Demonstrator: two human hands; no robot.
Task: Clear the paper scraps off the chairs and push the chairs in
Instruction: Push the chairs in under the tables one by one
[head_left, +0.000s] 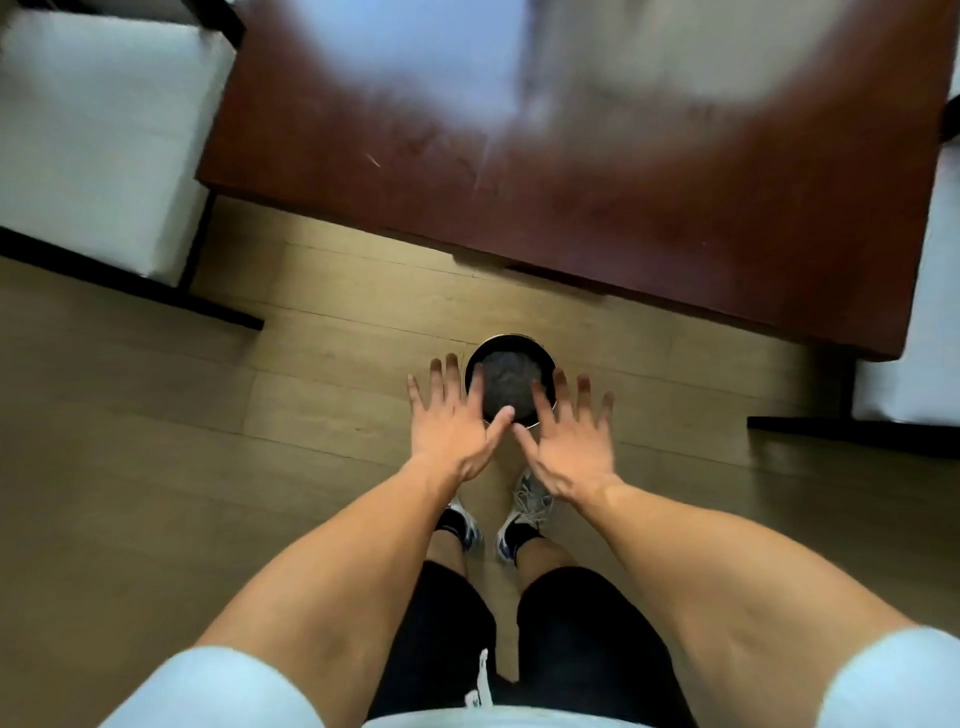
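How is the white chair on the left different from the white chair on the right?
The left chair shows most of its white seat, while the right chair is cut off by the picture's edge, showing only a strip. The left chair stands farther up the picture by the table's far side; the right chair sits nearer the person. Both have white cushions, dark frames and no visible paper scraps.

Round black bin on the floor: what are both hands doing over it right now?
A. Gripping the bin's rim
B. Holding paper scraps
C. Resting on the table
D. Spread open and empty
D: the left hand and right hand hover with fingers splayed above the round black bin, holding nothing.
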